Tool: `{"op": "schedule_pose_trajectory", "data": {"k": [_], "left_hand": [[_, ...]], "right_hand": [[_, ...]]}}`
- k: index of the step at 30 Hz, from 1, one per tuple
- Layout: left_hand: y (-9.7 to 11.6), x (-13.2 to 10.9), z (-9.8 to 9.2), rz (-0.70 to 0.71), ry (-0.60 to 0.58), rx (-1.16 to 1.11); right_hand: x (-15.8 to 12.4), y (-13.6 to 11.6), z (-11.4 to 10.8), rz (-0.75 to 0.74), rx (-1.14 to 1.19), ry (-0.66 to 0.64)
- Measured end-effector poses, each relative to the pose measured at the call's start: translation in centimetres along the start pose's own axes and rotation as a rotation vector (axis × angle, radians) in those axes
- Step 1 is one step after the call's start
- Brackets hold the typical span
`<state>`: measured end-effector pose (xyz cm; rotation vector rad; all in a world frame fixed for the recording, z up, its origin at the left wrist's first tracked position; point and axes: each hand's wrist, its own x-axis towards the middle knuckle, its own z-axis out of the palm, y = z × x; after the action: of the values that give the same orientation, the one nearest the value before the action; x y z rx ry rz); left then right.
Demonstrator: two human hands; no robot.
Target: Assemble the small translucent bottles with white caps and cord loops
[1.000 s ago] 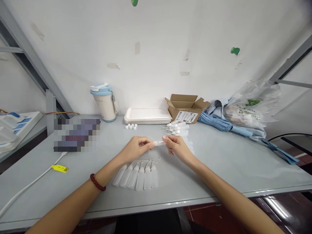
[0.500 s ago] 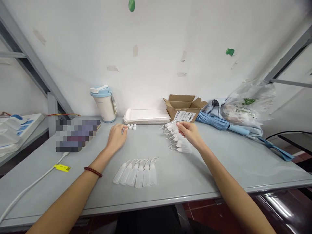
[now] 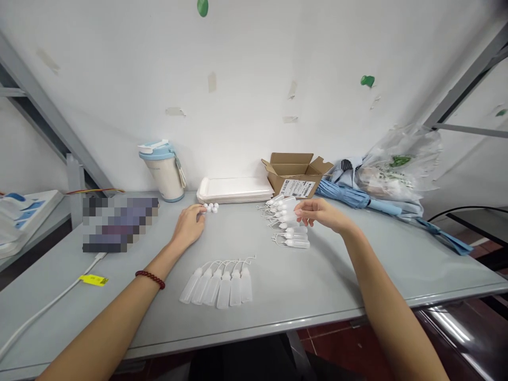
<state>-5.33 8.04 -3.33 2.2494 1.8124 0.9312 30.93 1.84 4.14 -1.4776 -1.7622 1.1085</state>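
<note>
My left hand (image 3: 189, 224) rests on the table with its fingers curled together, the fingertips right beside a small cluster of white caps (image 3: 215, 208). Whether a cap is between those fingertips is hidden. At the right, my right hand (image 3: 319, 212) hovers over the lower ends of a column of small translucent squeeze bottles (image 3: 297, 244). Its thumb and fingers are loosely bent and apart, next to the bottles, with nothing visibly held. Several more flat squeeze bottles (image 3: 224, 290), each with a thin white strap at its neck, lie in a fanned row nearer the front edge.
Behind the hands lie a stack of white trays (image 3: 238, 189) and an open cardboard box (image 3: 297, 182). A tumbler (image 3: 164, 174) stands back left, near a pixelated device (image 3: 121, 225) with a white cable (image 3: 47, 304). A blue umbrella (image 3: 345, 193) and a plastic bag (image 3: 400, 169) lie right.
My right hand has loosened from a pinch at a bottle's end and shifted slightly right and down. My left hand stays by the caps. The whole view has shifted a little.
</note>
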Motion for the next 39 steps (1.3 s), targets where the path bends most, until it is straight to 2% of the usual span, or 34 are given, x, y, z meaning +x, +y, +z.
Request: {"op": "schedule_pose_trajectory", "data": {"k": [3,7,12,17,19,20,23,25,26,27,29,31,32,33,35,39], "left_hand": [[0.2,-0.1,0.0,0.003,-0.005,-0.003],[0.5,-0.2,0.1,0.012,-0.018,-0.010],[0.8,-0.5,0.2,0.019,-0.016,-0.018],[1.1,-0.7,0.2,0.031,-0.021,-0.031],[1.2,-0.8,0.2,0.030,-0.028,-0.038],[1.3,-0.8,0.1,0.031,-0.033,-0.042],[2.2,-1.2,-0.2,0.030,-0.055,-0.070],[3.1,-1.6,-0.6,0.006,-0.096,-0.139],[3.7,-1.8,-0.8,-0.008,-0.127,-0.193],[4.2,-2.0,-1.0,-0.019,-0.155,-0.247],[5.1,-2.4,-1.2,-0.029,-0.202,-0.342],[5.7,-2.7,-1.3,-0.038,-0.240,-0.403],[5.8,-2.8,-1.3,-0.043,-0.256,-0.421],[5.9,-2.8,-1.2,-0.047,-0.267,-0.433],[5.8,-2.8,-1.0,-0.056,-0.282,-0.454],[5.5,-2.9,-0.8,-0.082,-0.304,-0.521]], "right_hand": [[-0.3,0.1,-0.5,0.035,-0.013,-0.093],[-0.3,0.2,-0.7,0.078,-0.009,-0.118],[-0.2,0.5,-0.6,0.102,-0.062,-0.096],[-0.2,0.8,-0.6,0.117,-0.201,-0.009],[-0.1,0.8,-0.6,0.078,-0.251,0.066],[0.0,0.8,-0.6,0.046,-0.284,0.145],[0.3,0.3,0.4,-0.100,-0.355,0.491],[0.3,-0.4,1.9,-0.221,-0.269,0.592],[0.1,-0.9,2.9,-0.263,-0.170,0.507],[-0.1,-1.5,4.0,-0.274,-0.071,0.340],[-0.7,-2.5,6.3,-0.232,0.048,-0.065],[-1.4,-3.2,8.3,-0.180,0.049,-0.459],[-1.7,-3.5,9.1,-0.150,0.056,-0.596],[-1.9,-3.6,9.7,-0.135,0.059,-0.694],[-2.1,-3.5,10.6,-0.131,0.062,-0.801],[-2.1,-3.2,11.1,-0.173,0.015,-0.834]]}}
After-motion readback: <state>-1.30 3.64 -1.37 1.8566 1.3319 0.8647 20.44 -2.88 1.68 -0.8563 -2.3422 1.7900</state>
